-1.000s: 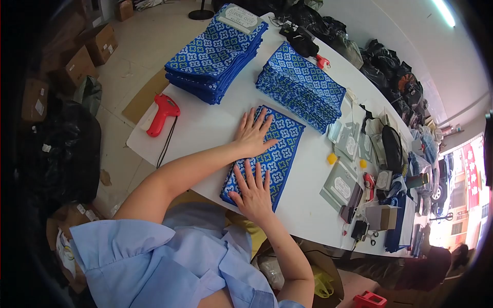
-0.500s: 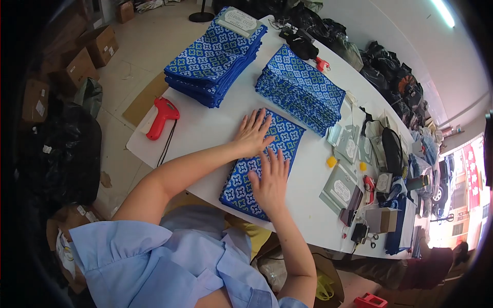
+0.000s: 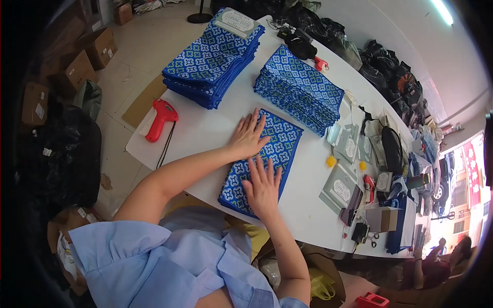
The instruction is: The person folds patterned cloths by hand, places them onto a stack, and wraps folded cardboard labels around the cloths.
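Note:
A blue patterned cleaning cloth (image 3: 285,138) lies folded flat on the white table in front of me. My left hand (image 3: 248,137) rests open across its left edge, fingers spread. Lower on the same cloth, my right hand (image 3: 263,190) lies open with its fingers stretched out. Beyond them is a stack of folded cloths (image 3: 300,87). Another stack of cloths (image 3: 205,54), at the far left of the table, has a grey printed card (image 3: 236,23) on top.
A red tagging gun (image 3: 163,119) lies at the table's left edge, its black cord hanging over. Grey cards (image 3: 339,186), yellow pieces (image 3: 331,161) and scissors (image 3: 374,239) clutter the right side. Another person (image 3: 431,269) is at the lower right. Cardboard boxes (image 3: 77,69) stand on the floor.
My right hand has slid a little left and towards me over the cloth. My left hand has shifted slightly left. At the lower right, the other person's arm has come into view.

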Demonstrator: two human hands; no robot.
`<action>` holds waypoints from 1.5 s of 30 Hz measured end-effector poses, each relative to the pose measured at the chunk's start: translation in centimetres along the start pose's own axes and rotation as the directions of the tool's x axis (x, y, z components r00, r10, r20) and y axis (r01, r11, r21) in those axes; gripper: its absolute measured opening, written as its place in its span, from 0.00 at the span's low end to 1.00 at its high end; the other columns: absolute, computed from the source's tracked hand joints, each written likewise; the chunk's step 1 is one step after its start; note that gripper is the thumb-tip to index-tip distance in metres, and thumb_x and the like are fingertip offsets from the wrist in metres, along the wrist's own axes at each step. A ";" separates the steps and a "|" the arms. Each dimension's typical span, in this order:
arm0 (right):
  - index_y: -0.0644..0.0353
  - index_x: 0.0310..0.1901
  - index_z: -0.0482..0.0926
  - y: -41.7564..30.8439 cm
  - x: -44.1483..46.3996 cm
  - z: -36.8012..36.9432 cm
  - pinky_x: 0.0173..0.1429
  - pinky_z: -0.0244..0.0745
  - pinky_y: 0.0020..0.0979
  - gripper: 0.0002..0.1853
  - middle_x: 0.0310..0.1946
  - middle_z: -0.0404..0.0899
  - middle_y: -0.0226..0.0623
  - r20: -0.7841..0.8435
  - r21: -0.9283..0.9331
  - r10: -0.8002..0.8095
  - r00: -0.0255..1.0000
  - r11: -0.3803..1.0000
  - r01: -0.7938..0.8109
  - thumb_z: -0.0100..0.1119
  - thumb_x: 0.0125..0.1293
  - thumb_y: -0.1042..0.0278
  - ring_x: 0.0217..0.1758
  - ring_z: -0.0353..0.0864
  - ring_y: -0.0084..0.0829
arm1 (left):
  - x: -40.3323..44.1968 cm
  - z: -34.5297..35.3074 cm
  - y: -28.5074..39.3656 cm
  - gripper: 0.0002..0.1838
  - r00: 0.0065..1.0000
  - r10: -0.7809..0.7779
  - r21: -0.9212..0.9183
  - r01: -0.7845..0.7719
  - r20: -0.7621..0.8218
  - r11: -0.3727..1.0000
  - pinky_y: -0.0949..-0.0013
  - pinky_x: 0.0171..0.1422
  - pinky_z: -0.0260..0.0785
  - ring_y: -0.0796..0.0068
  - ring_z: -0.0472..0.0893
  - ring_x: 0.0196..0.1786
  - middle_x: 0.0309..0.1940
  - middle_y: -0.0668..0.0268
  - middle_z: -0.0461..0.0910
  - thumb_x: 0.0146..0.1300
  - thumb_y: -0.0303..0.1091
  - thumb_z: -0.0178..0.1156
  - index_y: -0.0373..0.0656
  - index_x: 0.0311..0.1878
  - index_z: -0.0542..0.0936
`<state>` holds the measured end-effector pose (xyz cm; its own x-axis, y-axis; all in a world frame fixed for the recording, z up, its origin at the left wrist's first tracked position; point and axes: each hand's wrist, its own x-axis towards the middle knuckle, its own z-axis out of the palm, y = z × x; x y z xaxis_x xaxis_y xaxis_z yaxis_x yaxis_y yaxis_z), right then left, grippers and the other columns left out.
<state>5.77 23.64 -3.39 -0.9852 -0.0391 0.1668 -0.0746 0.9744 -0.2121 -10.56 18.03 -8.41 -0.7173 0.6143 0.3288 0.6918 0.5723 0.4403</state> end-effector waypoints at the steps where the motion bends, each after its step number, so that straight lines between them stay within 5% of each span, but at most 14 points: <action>1: 0.56 0.63 0.54 0.5 0.0 -0.1 0.67 0.35 0.49 0.29 0.64 0.49 0.49 0.001 -0.001 0.004 1.000 1.000 -0.004 0.41 0.63 0.52 0.68 0.44 0.49 | 0.1 -0.3 0.2 0.35 1.000 -0.009 0.013 0.010 -0.028 1.000 0.50 0.67 0.40 0.43 0.51 0.64 0.64 0.43 0.42 0.61 0.49 0.43 0.37 0.65 0.47; 3: 0.59 0.62 0.55 1.9 0.0 0.0 0.67 0.38 0.48 0.28 0.63 0.52 0.49 -0.158 0.074 0.183 0.970 0.982 -0.174 0.41 0.64 0.54 0.67 0.45 0.50 | 0.6 -0.7 0.2 0.34 0.998 -0.017 0.025 0.018 -0.054 1.000 0.51 0.66 0.45 0.43 0.55 0.63 0.63 0.42 0.45 0.61 0.47 0.45 0.35 0.64 0.49; 5: 0.61 0.62 0.54 2.9 0.0 0.3 0.67 0.40 0.47 0.28 0.64 0.49 0.50 -0.183 0.066 0.247 0.952 0.969 -0.239 0.41 0.64 0.55 0.67 0.46 0.51 | 1.6 -1.2 0.0 0.31 0.972 -0.104 -0.293 0.039 -0.211 0.955 0.56 0.58 0.58 0.48 0.65 0.55 0.56 0.44 0.59 0.59 0.40 0.49 0.34 0.61 0.55; 6: 0.61 0.63 0.54 3.6 -0.1 1.0 0.66 0.41 0.48 0.29 0.64 0.48 0.50 -0.153 0.093 0.313 0.937 0.949 -0.302 0.43 0.63 0.55 0.66 0.47 0.52 | 1.9 -1.3 0.2 0.25 0.936 -0.151 -0.264 0.065 -0.318 0.962 0.60 0.50 0.64 0.52 0.70 0.48 0.47 0.49 0.68 0.56 0.36 0.52 0.33 0.54 0.63; 10: 0.61 0.63 0.52 4.0 -0.4 1.8 0.66 0.42 0.49 0.31 0.65 0.43 0.50 -0.118 0.146 0.347 0.930 0.933 -0.329 0.46 0.62 0.55 0.66 0.45 0.56 | 3.8 -1.9 -0.2 0.15 0.925 -0.233 -0.252 0.159 -0.301 0.955 0.63 0.43 0.65 0.61 0.74 0.41 0.34 0.58 0.74 0.53 0.33 0.57 0.35 0.42 0.70; 20: 0.59 0.63 0.52 4.0 -0.5 1.7 0.65 0.41 0.53 0.32 0.66 0.41 0.49 -0.119 0.197 0.341 0.932 0.928 -0.315 0.48 0.61 0.54 0.66 0.41 0.59 | 5.4 -2.3 0.1 0.16 0.909 -0.388 -0.356 0.315 -0.153 0.880 0.66 0.36 0.68 0.65 0.77 0.31 0.26 0.60 0.76 0.47 0.36 0.63 0.37 0.35 0.72; 26: 0.59 0.64 0.51 5.0 0.0 1.4 0.67 0.41 0.46 0.34 0.66 0.42 0.50 -0.292 0.324 0.364 0.884 0.908 -0.267 0.54 0.59 0.63 0.68 0.41 0.54 | 5.4 -3.8 1.4 0.10 0.972 -0.224 -0.610 0.132 -0.077 0.781 0.69 0.38 0.67 0.68 0.77 0.32 0.28 0.60 0.77 0.49 0.29 0.59 0.38 0.34 0.71; 27: 0.59 0.64 0.51 5.5 0.2 1.0 0.67 0.41 0.46 0.34 0.66 0.42 0.50 -0.296 0.323 0.365 0.883 0.908 -0.267 0.54 0.59 0.63 0.68 0.41 0.54 | 5.3 -4.0 1.6 0.09 0.983 -0.183 -0.781 0.131 0.021 0.611 0.72 0.38 0.67 0.73 0.77 0.32 0.29 0.63 0.77 0.51 0.27 0.57 0.38 0.36 0.71; 31: 0.65 0.64 0.49 8.4 2.3 -1.1 0.66 0.46 0.33 0.35 0.65 0.47 0.50 -0.460 0.623 0.473 0.751 0.775 -0.107 0.54 0.58 0.68 0.66 0.52 0.39 | 4.1 -7.4 3.5 0.11 0.975 0.051 -0.966 0.204 0.215 0.158 0.80 0.39 0.69 0.83 0.76 0.35 0.32 0.65 0.78 0.56 0.23 0.51 0.40 0.43 0.70; 33: 0.64 0.64 0.49 9.0 3.5 -2.9 0.64 0.52 0.30 0.32 0.63 0.52 0.45 -0.195 0.977 0.569 0.799 0.185 0.107 0.51 0.60 0.71 0.61 0.59 0.32 | 3.6 -8.5 4.1 0.12 0.968 0.081 -0.966 0.228 0.238 0.119 0.80 0.41 0.69 0.82 0.77 0.35 0.34 0.64 0.78 0.56 0.22 0.51 0.39 0.44 0.70; 35: 0.64 0.61 0.57 10.2 4.4 -2.9 0.58 0.58 0.26 0.26 0.55 0.64 0.39 -0.236 0.972 0.564 0.791 0.151 0.183 0.50 0.62 0.72 0.52 0.66 0.24 | 3.4 -8.9 4.2 0.11 0.958 0.143 -0.969 0.245 0.248 0.035 0.80 0.41 0.69 0.81 0.77 0.35 0.34 0.64 0.78 0.55 0.22 0.51 0.39 0.44 0.71; 37: 0.64 0.52 0.67 11.1 5.0 -3.2 0.53 0.62 0.25 0.17 0.42 0.72 0.35 -0.118 0.956 0.468 0.876 -0.185 0.227 0.51 0.62 0.70 0.44 0.70 0.23 | 3.3 -9.3 4.2 0.11 0.961 0.115 -0.968 0.250 0.252 0.028 0.80 0.41 0.70 0.81 0.77 0.35 0.33 0.64 0.78 0.55 0.22 0.51 0.39 0.43 0.72; 38: 0.63 0.44 0.72 10.5 5.2 -3.7 0.46 0.65 0.22 0.11 0.34 0.75 0.31 -0.125 0.941 0.509 0.852 -0.211 0.264 0.54 0.60 0.70 0.36 0.71 0.20 | 3.3 -9.5 4.1 0.11 0.963 0.088 -0.967 0.256 0.256 0.018 0.80 0.41 0.70 0.81 0.77 0.35 0.33 0.64 0.78 0.55 0.22 0.51 0.39 0.43 0.72; 45: 0.63 0.43 0.73 10.7 5.7 -2.8 0.38 0.65 0.18 0.11 0.31 0.75 0.29 -0.186 0.958 0.558 0.809 -0.080 0.276 0.56 0.58 0.75 0.31 0.71 0.17 | 3.6 -8.8 3.8 0.09 0.967 -0.013 -0.959 0.254 0.255 0.121 0.81 0.39 0.69 0.83 0.77 0.33 0.31 0.66 0.79 0.57 0.27 0.54 0.39 0.41 0.75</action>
<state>-0.25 34.45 -1.97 -0.8098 0.5529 0.1961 -0.4136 -0.3010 -0.8593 -11.24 17.66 1.76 -0.6813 0.7252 0.0994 -0.1778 -0.2957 0.9386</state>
